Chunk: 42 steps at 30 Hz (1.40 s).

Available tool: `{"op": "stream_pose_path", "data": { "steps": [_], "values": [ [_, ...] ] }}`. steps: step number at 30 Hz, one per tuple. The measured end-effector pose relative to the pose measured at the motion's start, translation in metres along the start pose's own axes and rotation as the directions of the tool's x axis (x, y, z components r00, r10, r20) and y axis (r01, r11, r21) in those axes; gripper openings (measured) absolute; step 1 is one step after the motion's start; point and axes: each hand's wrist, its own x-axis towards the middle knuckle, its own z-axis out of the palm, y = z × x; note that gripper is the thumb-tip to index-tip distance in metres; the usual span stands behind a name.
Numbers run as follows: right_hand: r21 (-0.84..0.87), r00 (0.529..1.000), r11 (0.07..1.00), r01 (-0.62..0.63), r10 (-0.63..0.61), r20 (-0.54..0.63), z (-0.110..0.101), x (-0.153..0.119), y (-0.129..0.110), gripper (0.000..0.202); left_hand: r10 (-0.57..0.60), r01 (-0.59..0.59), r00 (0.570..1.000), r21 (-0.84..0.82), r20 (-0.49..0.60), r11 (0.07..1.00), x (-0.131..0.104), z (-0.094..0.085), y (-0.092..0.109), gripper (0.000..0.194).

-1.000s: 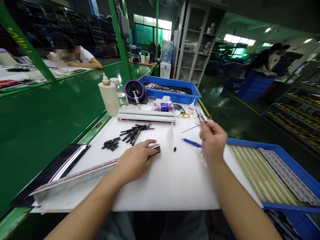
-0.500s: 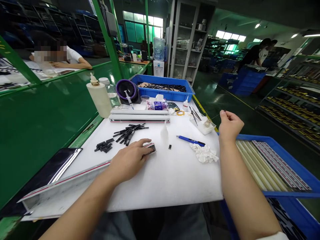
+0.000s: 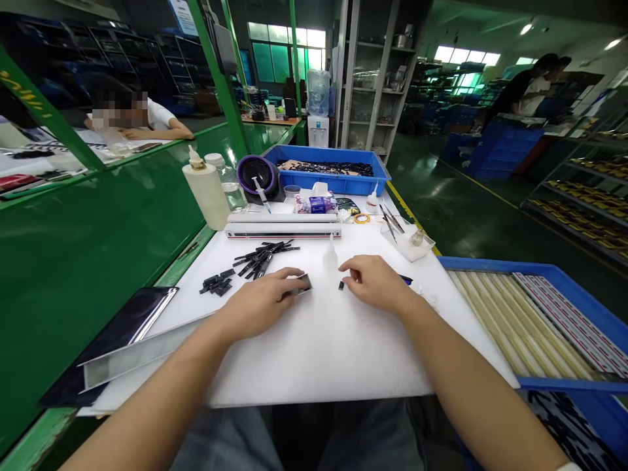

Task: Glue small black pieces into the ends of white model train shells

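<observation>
My left hand (image 3: 262, 302) grips the near end of a long metal channel (image 3: 142, 347), which lies slanted across the left of the white table, under my wrist. Beside my right hand's fingertips is a small black piece (image 3: 341, 286) lying on the table. My right hand (image 3: 375, 281) has its thumb and index finger apart, with nothing seen between them. A translucent dropper bottle (image 3: 330, 255) stands between the hands. Left of it are a pile of thin black strips (image 3: 262, 259) and a heap of short black parts (image 3: 216, 282).
White channels (image 3: 283, 229) lie farther back, before a blue bin (image 3: 328, 171) of black parts. At the right are tweezers (image 3: 392, 221), a small tray (image 3: 407, 246) and a blue crate (image 3: 544, 268). A person (image 3: 157, 121) sits at the left.
My right hand has come down from its raised place at the right to the small black piece. The channel under my left hand has turned, and its red-striped face no longer shows.
</observation>
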Motion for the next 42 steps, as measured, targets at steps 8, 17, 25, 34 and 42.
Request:
{"op": "stream_pose_path", "data": {
  "steps": [8, 17, 25, 34, 42],
  "values": [
    [-0.124, 0.988, 0.989, -0.08, 0.095, 0.12, 0.005, -0.002, 0.005, 0.035, -0.009, 0.01, 1.0, -0.044, 0.023, 0.999, 0.008, 0.002, -0.006, 0.039],
    [-0.255, 0.978, 0.958, -0.129, 0.166, 0.128, 0.011, -0.001, -0.003, 0.024, -0.006, 0.007, 0.999, 0.031, -0.038, 1.0, 0.003, 0.004, 0.0, 0.04],
    [-0.323, 0.985, 0.946, -0.025, 0.079, 0.156, 0.01, -0.002, -0.014, 0.02, 0.004, 0.003, 0.998, 0.097, -0.07, 0.995, -0.001, 0.009, 0.004, 0.04],
    [-0.052, 0.996, 0.998, -0.028, 0.033, 0.087, 0.005, -0.003, -0.005, 0.014, 0.031, -0.004, 0.99, 0.197, -0.136, 0.98, -0.004, 0.015, 0.007, 0.04],
    [0.703, 0.903, 0.644, -0.301, 0.43, -0.008, -0.006, 0.006, 0.014, 0.008, 0.187, -0.114, 0.959, 0.31, -0.215, 0.944, -0.007, 0.024, 0.032, 0.036]
  ]
}}
